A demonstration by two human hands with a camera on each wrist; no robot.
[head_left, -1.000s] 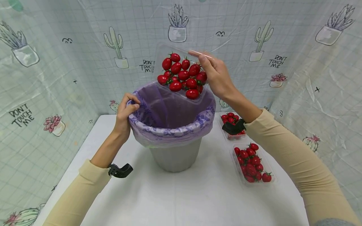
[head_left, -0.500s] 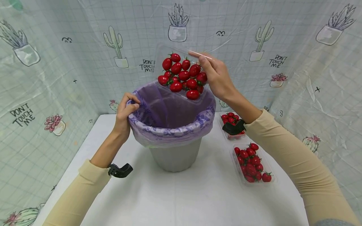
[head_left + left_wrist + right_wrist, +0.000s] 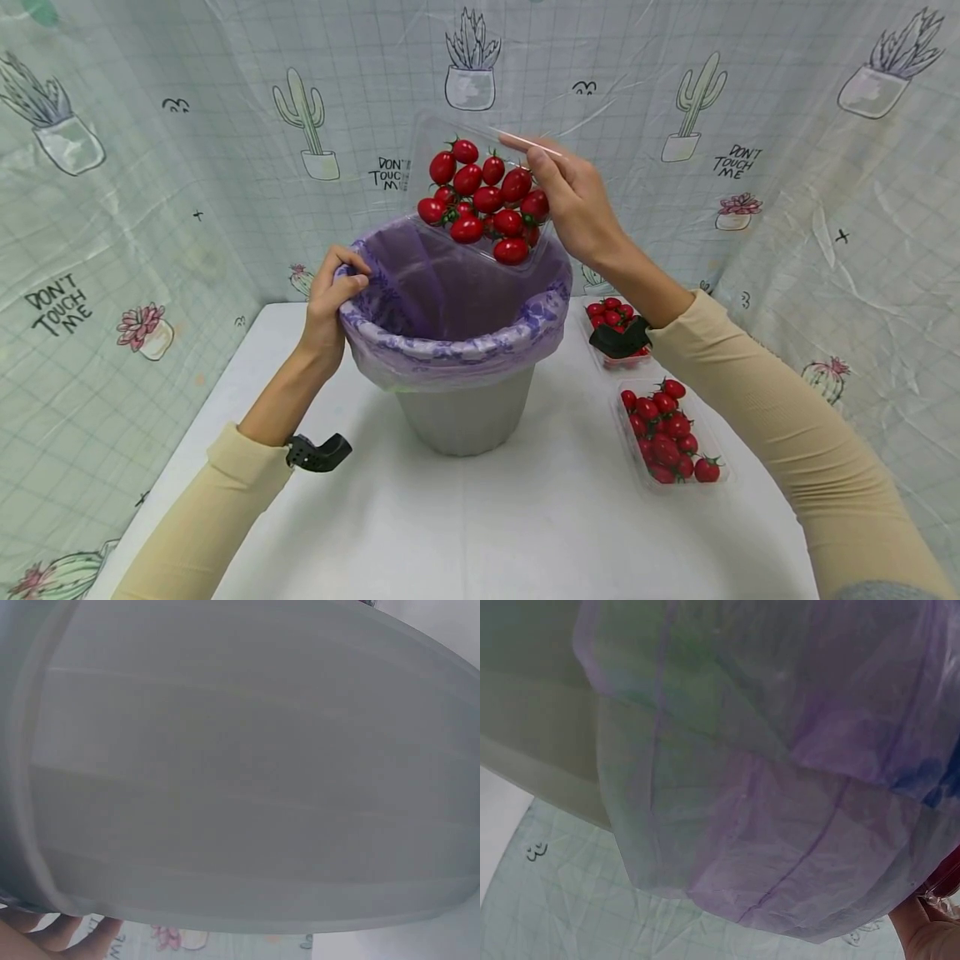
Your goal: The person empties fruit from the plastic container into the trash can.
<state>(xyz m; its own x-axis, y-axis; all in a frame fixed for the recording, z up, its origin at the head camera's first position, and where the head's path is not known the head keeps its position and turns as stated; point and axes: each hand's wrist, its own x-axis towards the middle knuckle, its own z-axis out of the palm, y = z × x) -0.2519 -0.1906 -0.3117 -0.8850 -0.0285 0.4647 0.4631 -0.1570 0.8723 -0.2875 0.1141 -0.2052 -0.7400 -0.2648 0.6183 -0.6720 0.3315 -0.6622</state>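
Observation:
A grey trash bin (image 3: 467, 417) stands on the table, lined with a purple patterned trash bag (image 3: 450, 350) folded over its rim. My left hand (image 3: 327, 308) grips the rim at the left, fingers over the bag; some of its fingers (image 3: 97, 941) show at the lower left of the left wrist view. Above the bin's mouth, my right hand (image 3: 581, 200) holds a clear plastic box (image 3: 427, 137) by its right edge. The box is tilted, with several red cherry tomatoes (image 3: 487, 200) inside. In the right wrist view the bag's overhang fills most of the frame.
Two more clear boxes of cherry tomatoes sit on the right of the white table (image 3: 465, 533): a near box (image 3: 667, 433) and a far box (image 3: 611, 321), the latter partly behind the right wrist camera (image 3: 621, 339). A printed curtain (image 3: 225, 167) surrounds the table.

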